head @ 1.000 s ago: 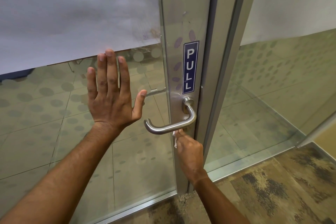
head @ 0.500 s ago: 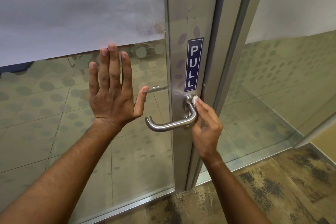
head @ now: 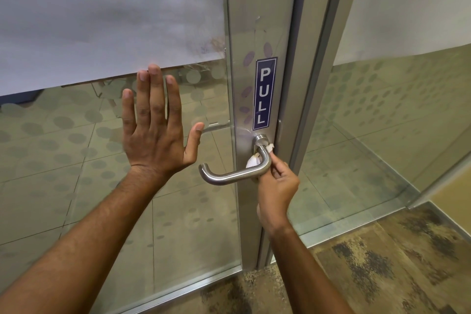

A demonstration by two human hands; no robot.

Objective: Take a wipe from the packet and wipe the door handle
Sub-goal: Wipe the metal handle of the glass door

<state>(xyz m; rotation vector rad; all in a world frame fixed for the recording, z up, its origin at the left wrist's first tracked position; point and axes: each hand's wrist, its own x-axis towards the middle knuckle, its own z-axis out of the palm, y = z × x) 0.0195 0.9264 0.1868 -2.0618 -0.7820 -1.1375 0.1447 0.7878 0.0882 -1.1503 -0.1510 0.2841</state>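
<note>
Door handle (head: 235,173): one brushed-steel lever at centre frame, wiped with one white wipe (head: 253,160).

Round tubular metal, satin finish, bent in an L from a round collar on the grey metal door stile (head: 262,20), free end curling toward the lower left. Crumpled, soft wipe tucked behind the bend near the collar, a small tip showing at the right of the tube. Right hand (head: 277,186) just below and right of the bend, grip narrow, fingertips pinched on the wipe against the handle. Left hand (head: 155,132) at centre left, grip wide, fingers spread flat on the glass panel (head: 63,160) with its frosted dots. One dark blue vertical sign (head: 264,93) reading PULL just above the collar. Mottled brown carpet (head: 382,262) at lower right.
</note>
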